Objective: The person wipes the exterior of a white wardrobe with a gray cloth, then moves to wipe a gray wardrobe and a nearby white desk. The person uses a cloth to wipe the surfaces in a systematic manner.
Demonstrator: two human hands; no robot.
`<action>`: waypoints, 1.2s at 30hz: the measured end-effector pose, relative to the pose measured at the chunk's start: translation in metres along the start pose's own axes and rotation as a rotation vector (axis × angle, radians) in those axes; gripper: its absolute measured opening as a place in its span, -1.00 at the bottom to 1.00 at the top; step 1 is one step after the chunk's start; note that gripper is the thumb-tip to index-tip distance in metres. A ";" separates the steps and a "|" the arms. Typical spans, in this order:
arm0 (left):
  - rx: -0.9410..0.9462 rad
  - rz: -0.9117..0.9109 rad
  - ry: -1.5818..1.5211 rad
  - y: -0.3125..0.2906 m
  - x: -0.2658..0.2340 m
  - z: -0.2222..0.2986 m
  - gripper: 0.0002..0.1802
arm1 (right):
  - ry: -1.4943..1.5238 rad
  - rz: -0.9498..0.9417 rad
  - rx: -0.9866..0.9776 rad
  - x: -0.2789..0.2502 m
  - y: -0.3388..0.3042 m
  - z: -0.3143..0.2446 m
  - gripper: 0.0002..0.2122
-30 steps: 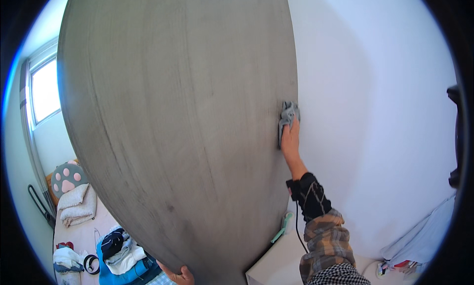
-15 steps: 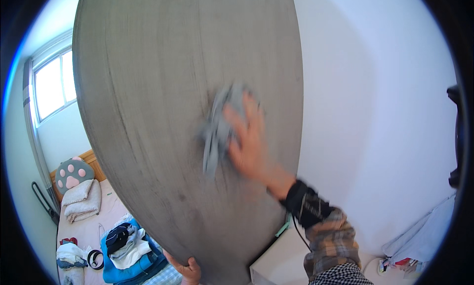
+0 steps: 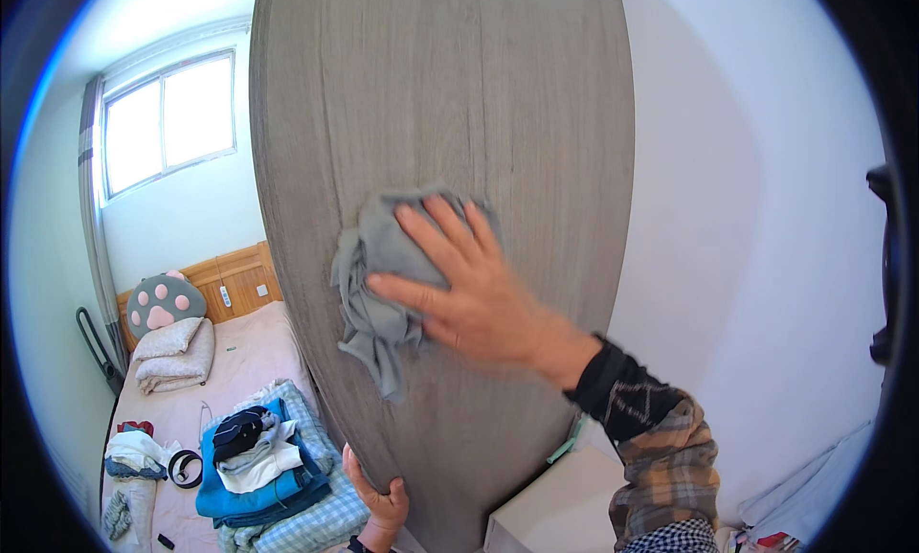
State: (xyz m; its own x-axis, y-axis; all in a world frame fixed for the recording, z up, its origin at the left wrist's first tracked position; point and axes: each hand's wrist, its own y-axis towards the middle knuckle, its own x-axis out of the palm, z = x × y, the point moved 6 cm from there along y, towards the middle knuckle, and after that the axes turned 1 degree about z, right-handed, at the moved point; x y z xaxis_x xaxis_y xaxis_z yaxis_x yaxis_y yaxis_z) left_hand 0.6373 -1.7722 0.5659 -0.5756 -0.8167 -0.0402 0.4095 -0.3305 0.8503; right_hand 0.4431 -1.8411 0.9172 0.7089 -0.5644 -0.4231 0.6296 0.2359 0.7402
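A tall grey-brown wood-grain door panel (image 3: 383, 93) stands upright in front of me, its edges bowed by the lens. My right hand (image 3: 483, 309) presses a crumpled grey cloth (image 3: 388, 242) flat against it, fingers spread over the cloth and thumb out to the left. Part of the cloth bunches and hangs below the thumb. Low on the panel's left edge, my left hand (image 3: 383, 510) grips that edge, thumb on the face I see and the other fingers partly hidden along the edge.
Left of the panel is a bed (image 3: 254, 338) with folded clothes (image 3: 254, 457), a checked quilt (image 3: 316, 515) and a paw-shaped cushion (image 3: 165, 304). A white cabinet (image 3: 560, 505) stands low behind the panel's right edge. A white wall (image 3: 728, 218) rises at right.
My right hand and the cloth have moved left across the panel and slightly down. The panel sits further right in view, showing more of the bed and window. My left hand keeps its edge grip.
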 end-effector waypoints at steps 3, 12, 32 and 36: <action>0.017 0.004 -0.033 0.002 0.000 0.004 -0.04 | -0.076 0.297 0.041 -0.040 0.047 0.071 -0.42; 0.036 -0.011 -0.018 0.012 0.002 0.013 -0.10 | -0.072 0.381 0.220 -0.009 0.060 0.041 -0.40; -0.135 0.011 -0.164 -0.011 0.004 -0.013 -0.07 | 0.106 0.485 0.862 0.048 -0.156 0.003 -0.39; -0.099 0.031 -0.037 -0.009 0.004 -0.010 -0.14 | 0.254 0.174 0.729 0.087 -0.179 -0.089 -0.32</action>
State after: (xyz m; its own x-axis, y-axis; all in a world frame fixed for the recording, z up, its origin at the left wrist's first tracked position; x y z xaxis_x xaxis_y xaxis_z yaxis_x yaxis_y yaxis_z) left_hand 0.6387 -1.7772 0.5529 -0.5870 -0.8096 0.0061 0.4942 -0.3523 0.7947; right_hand 0.4206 -1.8621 0.7018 0.8841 -0.3484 -0.3114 0.1983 -0.3237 0.9252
